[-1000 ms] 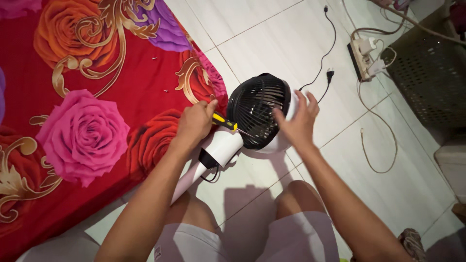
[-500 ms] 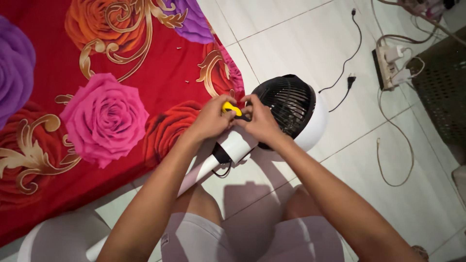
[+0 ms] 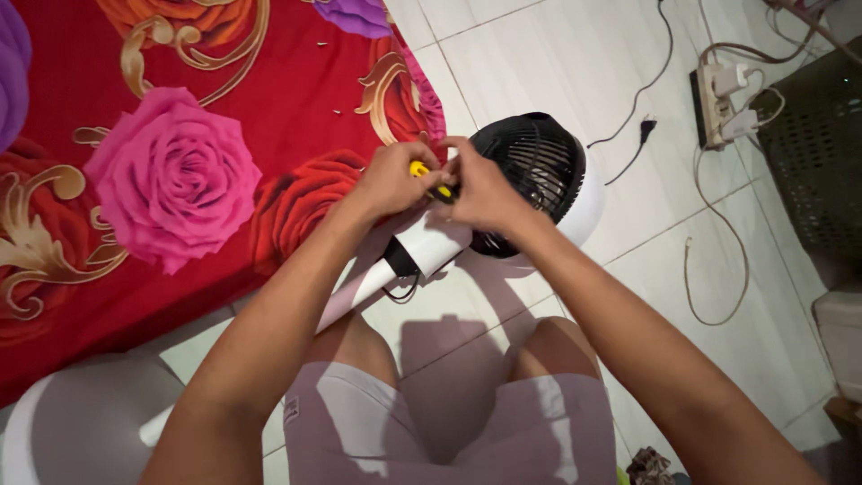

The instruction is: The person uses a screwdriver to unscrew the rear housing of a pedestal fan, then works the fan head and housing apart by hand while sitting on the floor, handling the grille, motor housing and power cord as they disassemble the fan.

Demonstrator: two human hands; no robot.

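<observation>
A white fan with a black grille lies tilted over the tiled floor, its white neck sloping down toward my knees. My left hand and my right hand meet just above the neck, beside the grille. Between their fingers sits a small yellow-and-black tool, mostly hidden. Both hands are closed around it. The tool's tip cannot be seen.
A red floral cloth covers the surface at left. A white power strip with plugs and cords lies on the tiles at upper right, near a dark mesh basket. A loose black plug rests beside the fan. A white stool stands at lower left.
My right hand has left the fan's grille and joined my left hand at the yellow tool. The view has shifted so the fan sits more to the right.
</observation>
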